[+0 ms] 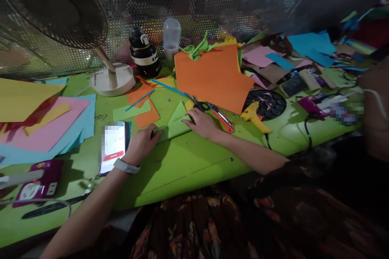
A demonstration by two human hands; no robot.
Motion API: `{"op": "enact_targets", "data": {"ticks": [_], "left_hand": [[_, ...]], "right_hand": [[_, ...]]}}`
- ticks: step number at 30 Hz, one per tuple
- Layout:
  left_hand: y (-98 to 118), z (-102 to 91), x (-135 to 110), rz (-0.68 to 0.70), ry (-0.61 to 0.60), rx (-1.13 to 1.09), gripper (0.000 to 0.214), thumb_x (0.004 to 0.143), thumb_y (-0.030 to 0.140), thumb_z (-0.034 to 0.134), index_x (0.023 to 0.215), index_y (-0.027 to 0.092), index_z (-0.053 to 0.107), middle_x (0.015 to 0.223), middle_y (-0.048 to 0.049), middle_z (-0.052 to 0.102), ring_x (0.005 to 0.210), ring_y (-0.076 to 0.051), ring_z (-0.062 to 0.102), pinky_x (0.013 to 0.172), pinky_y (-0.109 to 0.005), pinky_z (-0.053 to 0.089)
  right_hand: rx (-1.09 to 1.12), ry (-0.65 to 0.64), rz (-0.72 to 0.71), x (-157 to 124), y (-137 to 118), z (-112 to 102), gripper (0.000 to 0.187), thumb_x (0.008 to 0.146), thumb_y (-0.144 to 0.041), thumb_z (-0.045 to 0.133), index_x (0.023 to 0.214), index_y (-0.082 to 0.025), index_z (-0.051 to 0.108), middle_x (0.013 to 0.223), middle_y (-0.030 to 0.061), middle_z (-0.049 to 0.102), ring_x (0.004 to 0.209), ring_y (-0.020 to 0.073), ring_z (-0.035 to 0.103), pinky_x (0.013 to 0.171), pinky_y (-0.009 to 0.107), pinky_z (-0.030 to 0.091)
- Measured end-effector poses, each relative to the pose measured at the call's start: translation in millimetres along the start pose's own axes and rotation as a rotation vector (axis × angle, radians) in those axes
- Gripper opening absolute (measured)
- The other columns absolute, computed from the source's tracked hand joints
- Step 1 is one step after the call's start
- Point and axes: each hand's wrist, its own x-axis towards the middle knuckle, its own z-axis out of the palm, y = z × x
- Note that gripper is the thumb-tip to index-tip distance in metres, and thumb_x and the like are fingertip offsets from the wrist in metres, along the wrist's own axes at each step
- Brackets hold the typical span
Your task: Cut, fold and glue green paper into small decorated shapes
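A sheet of green paper [175, 128] lies folded on the green table in front of me, with a pointed flap standing up at its back. My left hand [142, 142], a pale watch band on its wrist, holds the paper's left end with curled fingers. At the opposite end, my right hand [201, 124] pinches the paper between thumb and fingers. Just beyond my right hand are scissors [201, 104] with dark handles and an orange-red utility knife [223, 118]. A lit phone [114, 147] lies left of my left hand.
A fan [113, 79], a dark bottle [145, 54] and a clear container [172, 36] stand at the back. Orange paper [209, 75] lies behind my hands. A corded yellow glue gun [255, 117] is to the right, coloured sheets [57, 125] to the left. Another person sits at far right.
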Motion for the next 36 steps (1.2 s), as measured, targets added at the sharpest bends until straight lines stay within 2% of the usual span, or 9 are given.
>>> {"op": "enact_targets", "data": {"ticks": [3, 5, 8, 10, 17, 22, 26, 29, 36], "left_hand": [[1, 1.9, 0, -0.014, 0.0, 0.008, 0.03, 0.09, 0.047, 0.041, 0.086, 0.02, 0.053, 0.057, 0.0003, 0.052, 0.049, -0.017, 0.047, 0.049, -0.026, 0.023], [2, 2.9, -1, -0.022, 0.01, 0.017, 0.029, 0.09, 0.047, 0.041, 0.087, 0.02, 0.053, 0.057, 0.0001, 0.053, 0.049, -0.017, 0.047, 0.049, -0.026, 0.023], [2, 3.3, -2, -0.017, 0.01, 0.019, 0.029, 0.09, 0.047, 0.041, 0.084, 0.02, 0.053, 0.058, -0.0006, 0.055, 0.05, -0.017, 0.049, 0.05, -0.027, 0.024], [1, 3.4, -2, -0.011, 0.014, 0.018, 0.03, 0.09, 0.047, 0.041, 0.083, 0.02, 0.053, 0.059, -0.001, 0.056, 0.051, -0.017, 0.05, 0.051, -0.027, 0.026], [0, 7.1, -1, -0.046, 0.035, 0.017, 0.034, 0.09, 0.051, 0.042, 0.086, 0.02, 0.054, 0.061, -0.0019, 0.058, 0.053, -0.018, 0.053, 0.05, -0.026, 0.028], [1, 3.5, -6, -0.07, 0.07, 0.043, 0.043, 0.09, 0.05, 0.043, 0.117, 0.018, 0.053, 0.071, -0.0043, 0.066, 0.058, -0.022, 0.061, 0.051, -0.029, 0.036], [9, 2.8, -19, 0.174, 0.325, 0.16, 0.043, 0.091, 0.037, 0.047, 0.133, 0.025, 0.048, 0.117, -0.0122, 0.065, 0.105, -0.029, 0.062, 0.089, -0.043, 0.043], [19, 12.2, -29, 0.496, 0.194, 0.15, 0.052, 0.092, 0.035, 0.046, 0.142, 0.025, 0.037, 0.146, -0.0104, 0.043, 0.134, -0.027, 0.039, 0.112, -0.046, 0.023], [24, 29.6, -34, 0.519, 0.032, 0.184, 0.086, 0.086, 0.062, 0.043, 0.15, 0.013, 0.014, 0.153, -0.0158, 0.025, 0.142, -0.03, 0.02, 0.116, -0.05, 0.011]], "right_hand": [[-0.06, 0.12, -0.082, -7, -1, -8, 0.045, 0.095, -0.044, 0.042, 0.128, -0.013, 0.05, 0.116, 0.0153, 0.058, 0.098, 0.0269, 0.058, 0.076, 0.042, 0.05], [-0.117, 0.164, -0.248, -15, -3, -13, 0.042, 0.097, -0.038, 0.039, 0.13, -0.015, 0.05, 0.124, 0.0146, 0.056, 0.112, 0.0282, 0.053, 0.092, 0.047, 0.046], [-0.166, 0.033, -0.518, -30, -5, -14, 0.046, 0.098, -0.04, 0.037, 0.137, -0.017, 0.044, 0.143, 0.0105, 0.044, 0.134, 0.0249, 0.037, 0.11, 0.046, 0.032], [-0.189, -0.082, -0.587, -38, -5, -9, 0.059, 0.095, -0.051, 0.037, 0.143, -0.016, 0.035, 0.15, 0.0094, 0.034, 0.141, 0.0234, 0.025, 0.115, 0.045, 0.023], [-0.189, -0.235, -0.521, -41, 1, 4, 0.075, 0.092, -0.062, 0.032, 0.147, -0.012, 0.026, 0.153, 0.0111, 0.026, 0.143, 0.0234, 0.017, 0.117, 0.045, 0.016], [-0.191, -0.259, -0.509, -40, 1, 5, 0.076, 0.091, -0.064, 0.03, 0.146, -0.012, 0.029, 0.153, 0.0115, 0.025, 0.143, 0.0242, 0.019, 0.117, 0.044, 0.018], [-0.19, -0.238, -0.526, -39, 1, 6, 0.073, 0.092, -0.062, 0.03, 0.145, -0.012, 0.031, 0.152, 0.013, 0.029, 0.143, 0.0247, 0.019, 0.117, 0.044, 0.017], [-0.193, -0.24, -0.539, -39, 1, 6, 0.072, 0.093, -0.06, 0.032, 0.144, -0.01, 0.033, 0.15, 0.0157, 0.031, 0.143, 0.026, 0.02, 0.116, 0.047, 0.018], [-0.166, -0.245, -0.49, -37, 3, 1, 0.07, 0.094, -0.057, 0.033, 0.146, -0.011, 0.028, 0.153, 0.0126, 0.025, 0.143, 0.024, 0.019, 0.117, 0.044, 0.019]]}}
